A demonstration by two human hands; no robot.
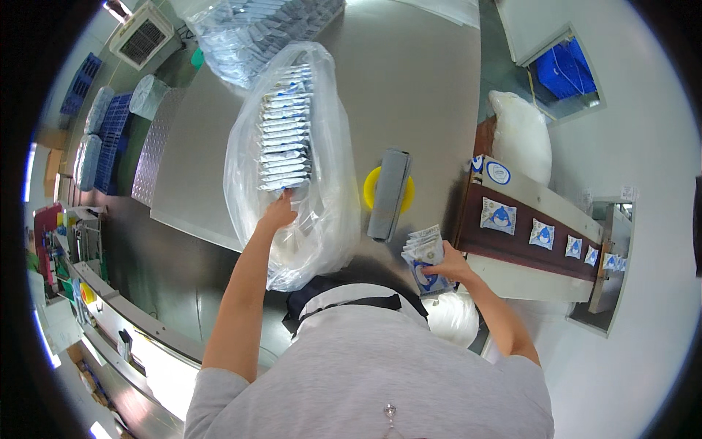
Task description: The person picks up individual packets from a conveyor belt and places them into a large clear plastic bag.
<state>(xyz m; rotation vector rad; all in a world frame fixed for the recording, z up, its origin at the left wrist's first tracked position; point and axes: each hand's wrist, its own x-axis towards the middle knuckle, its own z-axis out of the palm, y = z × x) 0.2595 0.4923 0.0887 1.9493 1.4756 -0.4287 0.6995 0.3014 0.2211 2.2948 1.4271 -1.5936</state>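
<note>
by the near edge of the metal bench [417, 73], crinkly pillow-shaped packets [422, 249] sit clasped in right fingers [440, 269]; left fingers [287, 195], how far open i can't tell, touch a packet row [284, 139] inside a filmy bag [335, 154]. nearby, a grey block [389, 196] crosses a yellow disc [371, 190].
</note>
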